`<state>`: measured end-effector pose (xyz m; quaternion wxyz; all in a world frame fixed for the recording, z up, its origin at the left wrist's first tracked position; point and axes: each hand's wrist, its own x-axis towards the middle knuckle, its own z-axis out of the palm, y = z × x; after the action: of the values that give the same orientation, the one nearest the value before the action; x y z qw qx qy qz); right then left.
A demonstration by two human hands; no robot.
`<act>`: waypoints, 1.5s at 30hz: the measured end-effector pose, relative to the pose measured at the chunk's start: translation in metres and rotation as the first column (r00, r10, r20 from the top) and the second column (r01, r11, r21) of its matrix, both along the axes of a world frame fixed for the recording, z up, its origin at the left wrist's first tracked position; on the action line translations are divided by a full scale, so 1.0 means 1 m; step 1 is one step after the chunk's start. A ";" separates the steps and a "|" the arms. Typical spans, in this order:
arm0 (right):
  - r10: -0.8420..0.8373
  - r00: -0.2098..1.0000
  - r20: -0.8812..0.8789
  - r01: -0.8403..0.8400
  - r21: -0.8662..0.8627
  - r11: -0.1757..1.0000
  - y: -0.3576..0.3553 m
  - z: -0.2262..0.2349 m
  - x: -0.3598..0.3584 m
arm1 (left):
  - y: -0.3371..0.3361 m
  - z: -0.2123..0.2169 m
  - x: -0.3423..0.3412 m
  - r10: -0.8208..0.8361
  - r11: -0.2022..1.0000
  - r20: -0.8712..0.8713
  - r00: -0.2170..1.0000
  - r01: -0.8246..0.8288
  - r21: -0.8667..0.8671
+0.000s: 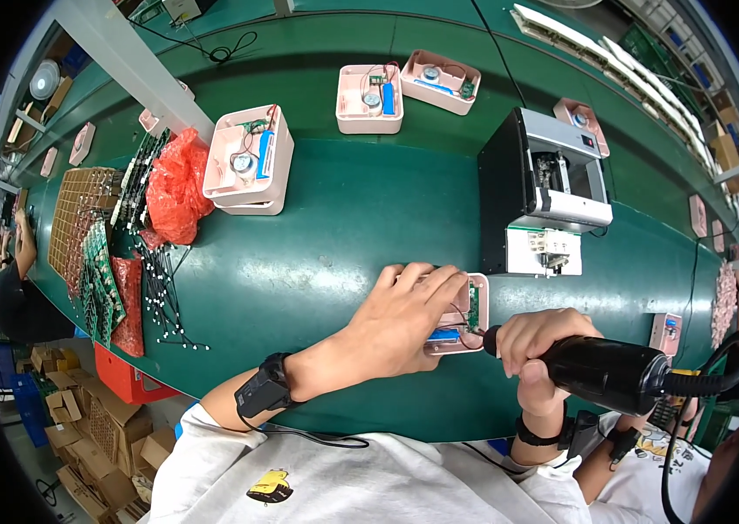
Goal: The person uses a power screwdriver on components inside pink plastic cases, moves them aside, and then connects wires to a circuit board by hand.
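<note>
On the green bench (317,253), the left hand (409,314) presses flat on an open pink casing (465,319); the right hand (535,349) grips a black electric screwdriver (605,371). The casing looks light, rigid and delicate inside, best held by its outer walls.

Surface: a long green workbench (317,253) is seen, running from the left to the right.
Near edge: an open pink casing (465,307) is laid flat.
Centre: a stack of pink casings (249,166) is set upright.
Far edge: two more open pink casings (369,99) (441,80) are placed side by side.
Right part: a black and grey machine (544,192) is stood, a small pink part (666,332) near the right end.
Left end: green circuit boards (100,271), a red bag (177,185) and loose black wires (164,297) are spread.
</note>
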<state>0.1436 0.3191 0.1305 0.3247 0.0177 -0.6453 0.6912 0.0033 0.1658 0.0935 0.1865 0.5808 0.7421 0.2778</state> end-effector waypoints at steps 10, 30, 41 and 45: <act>0.004 0.999 -0.034 0.000 0.118 0.993 -0.007 -0.003 -0.003 | -0.001 -0.006 0.001 0.014 0.996 -0.055 0.998 -0.009 0.094; -0.026 1.000 -0.011 0.027 0.073 0.997 -0.004 -0.001 -0.002 | -0.001 -0.002 -0.001 -0.002 1.000 -0.002 1.000 0.002 0.002; -0.248 0.750 -0.613 0.443 0.187 0.877 0.062 0.067 -0.020 | 0.000 0.003 -0.004 -0.040 0.998 -0.062 0.997 0.044 0.055; -0.301 0.763 -0.573 0.520 0.267 0.811 0.111 0.052 -0.043 | 0.026 0.013 -0.045 0.169 0.963 0.017 0.985 -0.169 0.209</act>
<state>0.1005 0.4302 0.1822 0.6173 0.1204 -0.6547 0.4194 -0.0415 0.1921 0.1066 0.0994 0.5319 0.7556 0.3692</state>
